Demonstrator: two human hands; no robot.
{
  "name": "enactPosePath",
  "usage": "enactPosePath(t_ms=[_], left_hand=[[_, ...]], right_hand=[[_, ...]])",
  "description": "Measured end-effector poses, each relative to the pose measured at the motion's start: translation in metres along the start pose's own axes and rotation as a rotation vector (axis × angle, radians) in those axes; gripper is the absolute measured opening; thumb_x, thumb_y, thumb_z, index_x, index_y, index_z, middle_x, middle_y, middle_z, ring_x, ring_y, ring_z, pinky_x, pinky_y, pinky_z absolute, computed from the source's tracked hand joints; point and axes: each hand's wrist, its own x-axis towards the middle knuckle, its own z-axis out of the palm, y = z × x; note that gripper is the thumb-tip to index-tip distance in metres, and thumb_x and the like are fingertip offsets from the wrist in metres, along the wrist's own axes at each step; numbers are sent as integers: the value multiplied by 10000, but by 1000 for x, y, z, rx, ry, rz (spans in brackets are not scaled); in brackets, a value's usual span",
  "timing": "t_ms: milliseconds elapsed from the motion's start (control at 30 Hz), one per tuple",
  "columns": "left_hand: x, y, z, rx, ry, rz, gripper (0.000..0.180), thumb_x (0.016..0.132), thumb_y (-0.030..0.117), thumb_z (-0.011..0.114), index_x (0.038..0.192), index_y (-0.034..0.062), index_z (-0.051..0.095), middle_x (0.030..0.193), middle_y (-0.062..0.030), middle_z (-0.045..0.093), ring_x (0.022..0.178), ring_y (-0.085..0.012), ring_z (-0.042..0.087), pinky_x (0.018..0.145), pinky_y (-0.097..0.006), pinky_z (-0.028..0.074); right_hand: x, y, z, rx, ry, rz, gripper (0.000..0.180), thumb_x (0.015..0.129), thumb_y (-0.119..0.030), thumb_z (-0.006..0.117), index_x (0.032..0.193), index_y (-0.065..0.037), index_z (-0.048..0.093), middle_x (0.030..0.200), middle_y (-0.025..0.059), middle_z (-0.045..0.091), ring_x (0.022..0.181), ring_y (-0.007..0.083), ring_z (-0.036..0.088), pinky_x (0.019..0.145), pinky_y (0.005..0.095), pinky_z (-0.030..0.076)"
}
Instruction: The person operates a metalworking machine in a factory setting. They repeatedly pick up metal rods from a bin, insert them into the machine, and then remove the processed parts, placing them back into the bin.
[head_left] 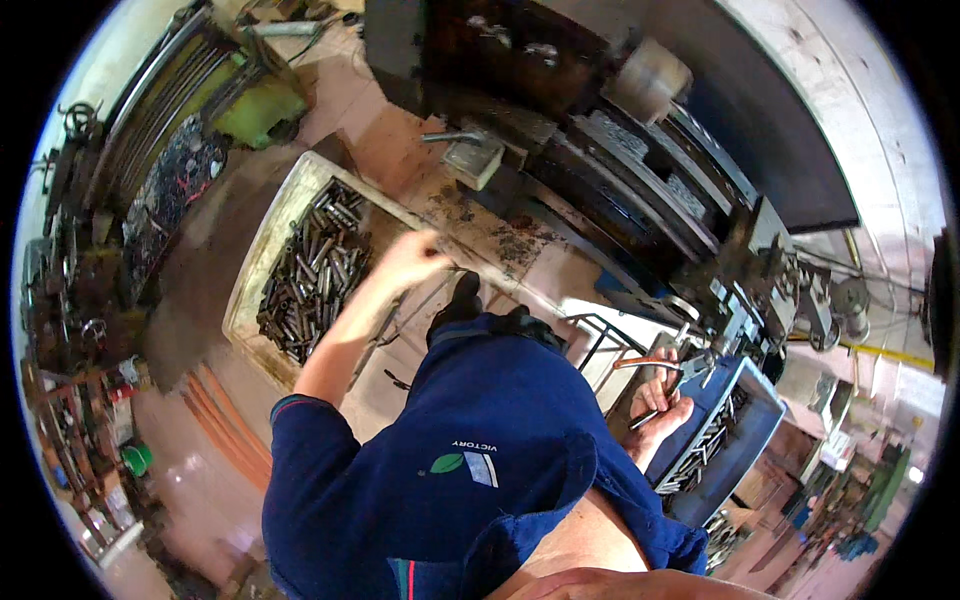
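Left hand (412, 258): upper centre of the frame, over the right edge of the tray; fingers blurred and partly curled, so whether they hold anything cannot be told.
Right hand (662, 408): right of centre, beside the crate; thumb and fingers closed about a slim dark metal piece (643, 421).
Orange-handled tool (640, 362): just above the right hand; whether the fingers touch it is unclear.
Pale tray (262, 250): left of centre, bearing a heap of short cylindrical metal parts (312, 270) lying at mixed angles.
Blue crate (757, 428): lower right, containing slim metal rods (706, 450).
Machine (635, 185): dark, with a long bed slanting across the upper right.
Handling (judged): the slim piece should be rigid, light enough for a fingertip grip and not fragile; the heaped parts look denser, and any oil film would make them slippery.
Hold (judged): pinch the slim piece near mid-length; take a heaped part around its barrel, clear of the end edges.
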Motion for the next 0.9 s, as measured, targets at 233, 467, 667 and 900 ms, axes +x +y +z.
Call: enactPosePath(t_ms=[233, 467, 667, 900], left_hand=[[7, -183, -120, 271, 525, -431, 309, 704, 219, 605, 936, 18, 639, 823, -215, 644, 821, -353, 626, 729, -406, 493], [59, -246, -139, 459, 365, -642, 302, 724, 223, 594, 948, 22, 626, 1005, -206, 624, 968, -352, 595, 819, -432, 479], [67, -242, -133, 470, 341, -716, 345, 724, 241, 627, 1002, 37, 616, 1048, -190, 620, 998, -343, 588, 825, -436, 481], [62, -243, -131, 437, 424, -691, 306, 718, 218, 602, 959, 31, 627, 1022, -200, 624, 975, -351, 594, 826, -435, 481]], right_hand=[[12, 37, 40, -106, 62, 88, 695, 740, -280, 532, 1322, 48, 341, 1288, 239, 454, 457, 13, 357, 439, 142, 333], [17, 67, 73, -215, 60, 131, 746, 736, -323, 586, 1331, 43, 325, 1278, 225, 458, 458, 9, 349, 442, 140, 319], [15, 82, 76, -248, 39, 225, 759, 712, -322, 637, 1306, 53, 348, 1275, 203, 448, 464, 15, 358, 458, 158, 326], [25, 87, 72, -272, 168, 284, 643, 732, -292, 541, 1265, 40, 405, 1169, 202, 539, 454, 24, 325, 443, 162, 293]])
